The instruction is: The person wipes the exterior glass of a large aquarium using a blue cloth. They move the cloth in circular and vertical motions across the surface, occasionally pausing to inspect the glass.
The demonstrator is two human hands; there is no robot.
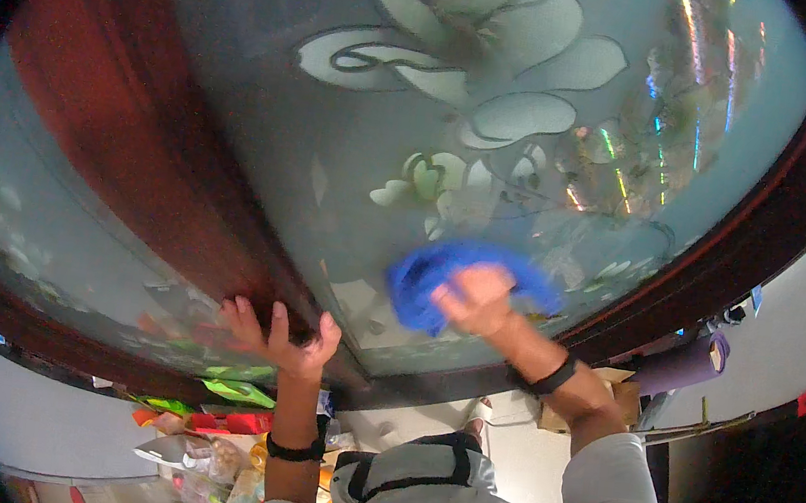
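Note:
A large glass panel (pixel 352 172) with frosted flower patterns fills the upper view, set in a dark reddish-brown frame (pixel 165 131). My right hand (pixel 475 300) holds a blue cloth (pixel 422 276) against the lower part of the glass; hand and cloth are blurred. To its left, my left hand (pixel 284 335) rests on the frame's upright between two panes, fingers spread and holding nothing. Both wrists wear black bands.
Bagged goods and bottles (pixel 218 468) crowd the lower left beside a red package (pixel 230 422). At the right are a purple roll (pixel 682 365) and a cardboard box (pixel 626 404). Pale floor (pixel 528 463) shows below the frame.

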